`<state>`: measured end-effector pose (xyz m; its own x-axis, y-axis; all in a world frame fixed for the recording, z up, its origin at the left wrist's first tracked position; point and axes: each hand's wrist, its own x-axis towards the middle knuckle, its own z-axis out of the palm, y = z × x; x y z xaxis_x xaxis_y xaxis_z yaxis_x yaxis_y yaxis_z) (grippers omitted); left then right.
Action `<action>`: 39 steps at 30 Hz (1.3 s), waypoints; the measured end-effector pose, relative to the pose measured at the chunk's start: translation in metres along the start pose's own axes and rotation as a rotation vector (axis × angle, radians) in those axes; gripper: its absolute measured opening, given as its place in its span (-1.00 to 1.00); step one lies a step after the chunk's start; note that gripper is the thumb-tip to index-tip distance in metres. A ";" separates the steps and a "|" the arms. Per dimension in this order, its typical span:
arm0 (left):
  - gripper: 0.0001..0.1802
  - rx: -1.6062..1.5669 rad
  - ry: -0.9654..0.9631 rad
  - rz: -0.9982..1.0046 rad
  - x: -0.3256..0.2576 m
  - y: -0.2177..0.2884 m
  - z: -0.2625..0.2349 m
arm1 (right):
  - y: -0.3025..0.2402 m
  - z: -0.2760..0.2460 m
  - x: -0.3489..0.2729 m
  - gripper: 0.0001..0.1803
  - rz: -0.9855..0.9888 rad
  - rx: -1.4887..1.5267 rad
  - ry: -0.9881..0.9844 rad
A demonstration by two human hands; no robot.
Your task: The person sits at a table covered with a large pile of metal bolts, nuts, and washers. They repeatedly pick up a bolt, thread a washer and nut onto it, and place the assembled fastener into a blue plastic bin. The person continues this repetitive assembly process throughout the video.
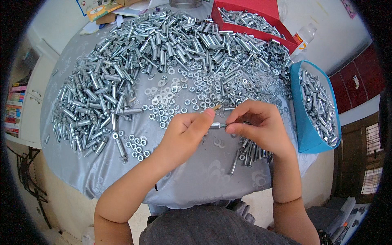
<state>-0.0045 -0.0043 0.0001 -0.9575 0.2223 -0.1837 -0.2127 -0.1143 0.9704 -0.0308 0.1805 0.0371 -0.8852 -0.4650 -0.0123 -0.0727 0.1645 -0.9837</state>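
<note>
A silver sleeve anchor bolt (217,125) lies level between my hands above the middle of the table. My left hand (190,132) is closed around its left part, hiding that end. At my left thumb tip a small yellowish piece (217,107) sticks out; its kind is unclear. My right hand (261,126) pinches the bolt's other end with thumb and fingertips, where a thin dark edge shows. Beneath my right hand lies a bunch of long bolts (247,157). Just beyond both hands are scattered nuts (196,107) and flat washers (165,98).
A large heap of metal sleeves (163,41) covers the table's far side. Assembled anchor bolts (94,98) pile up at left. A red box (289,41) and a blue fabric bin (306,130) hold more hardware. Behind the bin stands a plastic bottle (305,34).
</note>
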 end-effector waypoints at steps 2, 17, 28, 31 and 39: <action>-0.47 0.022 -0.030 0.006 0.000 0.000 0.000 | 0.001 0.001 0.000 -0.85 -0.006 0.049 -0.012; -0.47 0.027 -0.085 0.009 0.003 0.001 -0.005 | -0.001 0.008 -0.002 -0.85 -0.061 0.070 0.120; -0.46 -0.083 -0.218 -0.006 0.002 0.005 -0.006 | 0.006 -0.002 -0.001 -0.83 0.024 0.257 -0.073; -0.49 -0.095 -0.254 -0.034 -0.001 0.012 -0.005 | 0.008 0.001 0.001 -0.84 0.047 0.457 -0.100; -0.43 0.045 -0.302 -0.001 -0.003 0.009 -0.001 | 0.015 -0.005 -0.003 -0.82 0.107 0.553 -0.264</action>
<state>-0.0038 -0.0075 0.0091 -0.8547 0.5010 -0.1361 -0.1981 -0.0725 0.9775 -0.0319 0.1887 0.0234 -0.7261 -0.6817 -0.0903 0.3213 -0.2202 -0.9210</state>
